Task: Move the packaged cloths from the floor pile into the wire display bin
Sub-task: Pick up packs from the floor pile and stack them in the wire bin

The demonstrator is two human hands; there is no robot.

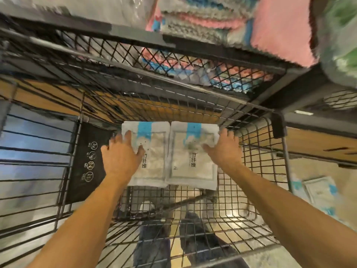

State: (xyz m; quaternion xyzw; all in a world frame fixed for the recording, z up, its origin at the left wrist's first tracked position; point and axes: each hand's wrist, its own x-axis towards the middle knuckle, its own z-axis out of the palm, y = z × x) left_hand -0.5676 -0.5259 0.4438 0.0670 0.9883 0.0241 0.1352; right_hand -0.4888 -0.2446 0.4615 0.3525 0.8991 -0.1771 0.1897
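Observation:
Two flat packaged cloths lie side by side on the far part of the wire display bin's floor [241,206]. The left pack [152,167] and the right pack [193,171] are white with a blue band at the top and black characters. My left hand [121,153] lies on the left pack with its fingers spread. My right hand [222,147] touches the right pack's outer edge, fingers fairly straight. More packs of the same kind [318,192] lie on the floor outside the bin at the right.
A second wire bin [34,161] stands to the left, with a black warning panel [87,163] between them. Above, a mesh shelf [173,60] holds pink and blue towels [270,26]. My dark shoes [197,240] show through the bin floor.

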